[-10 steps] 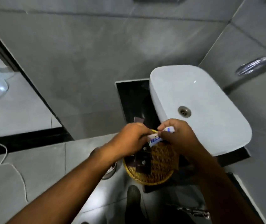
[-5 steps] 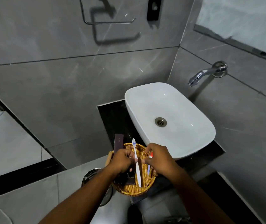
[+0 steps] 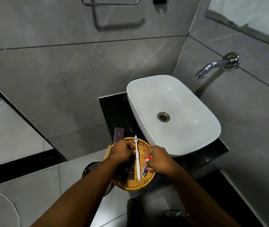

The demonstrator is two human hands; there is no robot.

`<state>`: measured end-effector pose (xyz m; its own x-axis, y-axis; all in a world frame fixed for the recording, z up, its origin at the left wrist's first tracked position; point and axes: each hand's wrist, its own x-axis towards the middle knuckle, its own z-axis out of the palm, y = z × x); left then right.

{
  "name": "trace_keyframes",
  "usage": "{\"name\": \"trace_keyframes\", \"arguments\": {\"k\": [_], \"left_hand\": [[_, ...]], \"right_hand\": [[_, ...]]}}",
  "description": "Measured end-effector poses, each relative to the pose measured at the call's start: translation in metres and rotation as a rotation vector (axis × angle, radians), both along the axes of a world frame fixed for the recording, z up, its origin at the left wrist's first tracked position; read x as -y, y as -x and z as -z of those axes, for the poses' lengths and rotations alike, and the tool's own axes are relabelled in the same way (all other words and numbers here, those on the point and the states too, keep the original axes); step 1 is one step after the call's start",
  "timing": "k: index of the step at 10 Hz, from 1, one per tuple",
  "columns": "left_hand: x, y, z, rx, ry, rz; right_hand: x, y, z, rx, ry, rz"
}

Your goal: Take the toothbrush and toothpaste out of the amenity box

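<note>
The toothbrush point(image 3: 137, 158) lies across the middle of the basket point(image 3: 148, 179) — light, stiff, best pinched mid-handle. The right hand point(image 3: 159, 161) pinches the small toothpaste point(image 3: 146, 164), soft and squashy, near the basket's right rim. The left hand point(image 3: 122, 152) is curled; its hold is unclear.

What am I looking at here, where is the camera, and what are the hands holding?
There is no machine: a person wears a wide-angle camera on the head, looking down at both bare hands. A round wicker basket sits on a dark counter beside a white sink. A white toothbrush lies across the basket. The right hand has a grip on a small toothpaste tube with a red cap. The left hand is closed over dark packets; what it holds is hidden.
</note>
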<state>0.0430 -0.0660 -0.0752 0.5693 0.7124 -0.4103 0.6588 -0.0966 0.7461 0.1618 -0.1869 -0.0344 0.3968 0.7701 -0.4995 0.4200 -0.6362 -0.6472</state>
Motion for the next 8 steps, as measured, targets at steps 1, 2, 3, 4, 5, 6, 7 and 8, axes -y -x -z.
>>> {"name": "trace_keyframes", "arguments": {"k": [1, 2, 3, 4, 5, 6, 7, 8], "left_hand": [[-0.002, 0.013, -0.004, 0.003, -0.018, -0.016], [-0.002, 0.026, -0.005, -0.007, -0.036, -0.013], [0.0, 0.037, -0.005, 0.001, -0.061, -0.01], [0.0, 0.042, -0.008, 0.028, -0.059, -0.031], [-0.001, 0.042, -0.017, 0.078, -0.06, -0.069], [-0.005, 0.044, -0.026, 0.112, -0.084, -0.054], [-0.013, 0.049, -0.036, 0.09, -0.131, -0.033], [-0.023, 0.058, -0.044, 0.046, -0.22, -0.022]], "right_hand": [[-0.009, 0.002, 0.006, 0.029, 0.062, -0.073], [-0.018, 0.01, 0.007, 0.129, 0.108, -0.211], [-0.023, 0.016, 0.01, 0.172, 0.105, -0.255], [-0.025, 0.021, 0.015, 0.246, 0.118, -0.241], [-0.03, 0.026, 0.018, 0.293, 0.158, -0.237], [-0.032, 0.028, 0.014, 0.337, 0.149, -0.223], [-0.033, 0.026, 0.005, 0.381, 0.098, -0.167], [-0.034, 0.022, -0.002, 0.367, 0.04, -0.122]]}}
